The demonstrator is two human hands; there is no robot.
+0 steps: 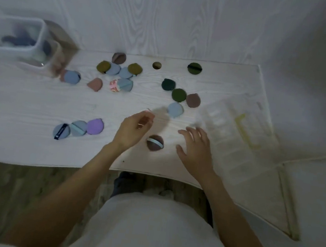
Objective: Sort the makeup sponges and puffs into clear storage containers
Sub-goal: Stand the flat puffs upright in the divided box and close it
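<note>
Several round makeup puffs lie scattered on the white table [23, 144]. A brown puff [154, 144] with a pale blue strap rests between my hands. My left hand [132, 129] hovers just left of it, fingers loosely curled, holding nothing. My right hand [195, 147] is spread open to its right. A light blue puff [175, 109] lies beyond my hands. Blue, blue-grey and purple puffs [95, 126] sit in a row at the near left. A clear tall container [37, 48] at the far left holds some dark puffs. A flat clear compartment box [238, 136] lies at the right.
A hole [156, 65] opens in the tabletop near the back. The table's near edge [51, 166] runs just in front of my body, with wooden floor below. A wall rises behind the table. The compartment box lid hangs past the right corner.
</note>
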